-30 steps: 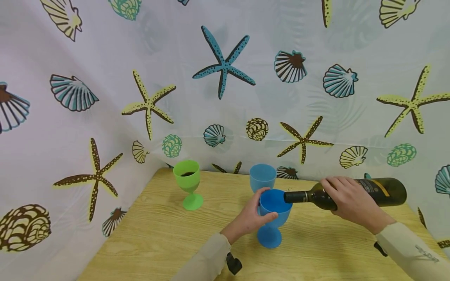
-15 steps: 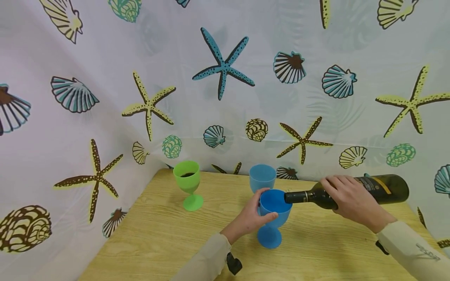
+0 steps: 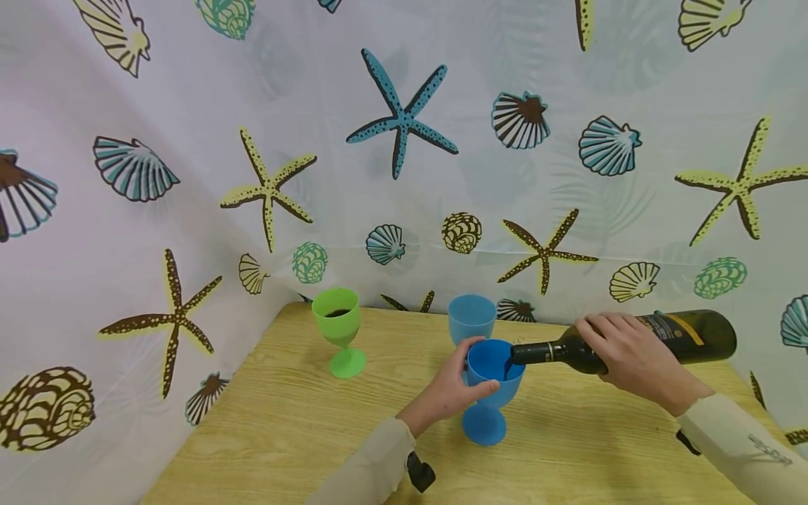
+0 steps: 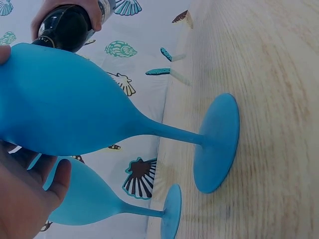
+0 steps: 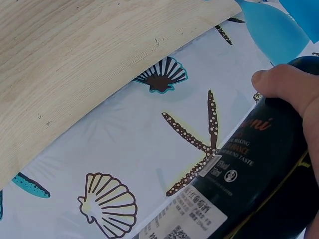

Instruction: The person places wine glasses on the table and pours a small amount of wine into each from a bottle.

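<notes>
My left hand (image 3: 451,387) holds the bowl of a blue goblet (image 3: 485,429), its thumb and fingers round the sides below the rim. The goblet's foot rests upright on the table in the left wrist view. My right hand (image 3: 633,356) grips a dark wine bottle (image 3: 703,338) at the shoulder, tilted nearly level with its base slightly higher than its mouth. The bottle's mouth lies over the goblet's right rim, and a thin dark stream runs from it into the bowl. A printed label (image 5: 239,144) shows on the bottle in the right wrist view.
Behind the held goblet stands a lighter blue goblet (image 3: 472,317), partly hidden. A green goblet (image 3: 346,363) with dark liquid inside is at the back left of the wooden table (image 3: 271,421). A shell-and-starfish curtain (image 3: 404,203) hangs along the back and left.
The bottle's base has risen a little, steepening its tilt. A dark stream now shows inside the blue goblet, where none appeared before. My left hand has stayed in place.
</notes>
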Demonstrator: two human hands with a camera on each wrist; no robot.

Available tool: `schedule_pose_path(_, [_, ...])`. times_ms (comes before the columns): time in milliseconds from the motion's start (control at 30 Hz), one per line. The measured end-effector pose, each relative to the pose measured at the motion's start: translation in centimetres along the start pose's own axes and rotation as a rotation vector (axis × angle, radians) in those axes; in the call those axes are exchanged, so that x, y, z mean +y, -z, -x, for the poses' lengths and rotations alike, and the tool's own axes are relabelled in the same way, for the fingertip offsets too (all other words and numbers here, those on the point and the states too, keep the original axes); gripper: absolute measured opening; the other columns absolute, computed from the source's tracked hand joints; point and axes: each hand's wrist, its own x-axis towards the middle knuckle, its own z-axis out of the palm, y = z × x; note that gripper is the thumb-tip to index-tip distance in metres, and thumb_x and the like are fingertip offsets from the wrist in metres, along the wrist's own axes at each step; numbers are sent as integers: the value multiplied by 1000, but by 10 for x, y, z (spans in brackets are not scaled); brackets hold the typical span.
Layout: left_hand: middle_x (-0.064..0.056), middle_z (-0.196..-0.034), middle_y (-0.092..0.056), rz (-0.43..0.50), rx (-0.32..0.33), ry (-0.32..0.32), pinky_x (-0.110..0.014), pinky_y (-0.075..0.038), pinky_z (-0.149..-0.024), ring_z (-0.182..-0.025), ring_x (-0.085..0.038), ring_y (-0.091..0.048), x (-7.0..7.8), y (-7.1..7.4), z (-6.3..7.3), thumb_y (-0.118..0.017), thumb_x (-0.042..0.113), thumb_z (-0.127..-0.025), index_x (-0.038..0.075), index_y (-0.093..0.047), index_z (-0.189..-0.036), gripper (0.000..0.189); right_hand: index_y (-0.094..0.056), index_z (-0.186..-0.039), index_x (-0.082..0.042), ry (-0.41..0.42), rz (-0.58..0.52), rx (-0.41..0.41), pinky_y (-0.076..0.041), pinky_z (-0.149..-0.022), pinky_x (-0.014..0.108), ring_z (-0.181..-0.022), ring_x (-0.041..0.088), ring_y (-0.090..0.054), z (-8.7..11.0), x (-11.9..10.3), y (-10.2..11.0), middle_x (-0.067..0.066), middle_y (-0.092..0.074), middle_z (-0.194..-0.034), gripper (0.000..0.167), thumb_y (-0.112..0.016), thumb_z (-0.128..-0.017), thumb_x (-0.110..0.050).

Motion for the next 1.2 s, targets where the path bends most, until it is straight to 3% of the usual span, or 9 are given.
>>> schedule_pose_path(1200, [-12, -144, -37, -5, 1, -26, -48, -42, -96, -125, -31, -43, 3, 1, 2, -65, 36, -89, 17, -27, -146, 72, -54, -119, 4, 4, -3, -1, -48, -80, 50, -92, 38, -58, -1, 0, 0, 21, -58, -105, 93, -95, -42, -25])
